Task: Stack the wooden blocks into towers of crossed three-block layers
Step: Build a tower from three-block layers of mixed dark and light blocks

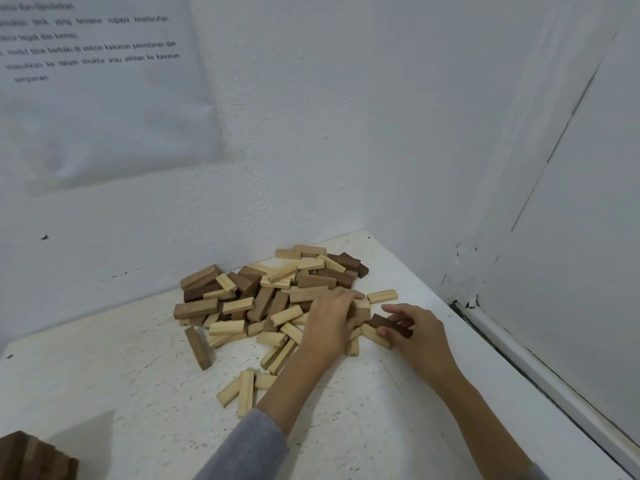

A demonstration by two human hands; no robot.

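Note:
A loose heap of wooden blocks (270, 292), pale, mid-brown and dark brown, lies on the white table (138, 375) near the wall corner. My left hand (329, 320) reaches into the heap's right side, fingers curled over blocks there; what it grips is hidden under the hand. My right hand (415, 332) pinches a dark brown block (389, 323) just right of the heap. A pale block (375, 336) lies right below it. A few pale blocks (244, 391) lie apart toward me.
White walls close the table at the back and right. A printed paper sheet (104, 81) hangs on the left wall. A dark brown stack of blocks (34, 457) shows at the bottom left corner. The table's right edge (519, 375) runs diagonally beside a white ledge.

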